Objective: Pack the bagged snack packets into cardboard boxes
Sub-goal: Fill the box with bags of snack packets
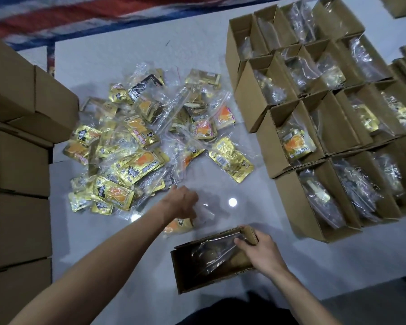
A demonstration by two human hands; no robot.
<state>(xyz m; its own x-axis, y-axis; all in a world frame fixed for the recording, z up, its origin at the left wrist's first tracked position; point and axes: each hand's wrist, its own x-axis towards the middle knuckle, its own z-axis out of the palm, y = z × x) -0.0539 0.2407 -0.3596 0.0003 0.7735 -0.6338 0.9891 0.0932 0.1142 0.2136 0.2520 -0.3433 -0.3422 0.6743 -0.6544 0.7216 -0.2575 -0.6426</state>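
A heap of clear zip bags with gold and orange snack packets (136, 146) lies on the white floor sheet. My left hand (182, 204) grips one such bag (181, 225) just below the heap. An open cardboard box (185, 277) stands in front of me with a clear bag inside. My right hand (260, 253) holds the box's right end flap, thumb over the bag inside.
Rows of open cardboard boxes (314, 127) with bagged packets fill the right side. Stacked closed boxes (17, 160) stand along the left. A striped red and blue mat (80, 17) lies at the far edge.
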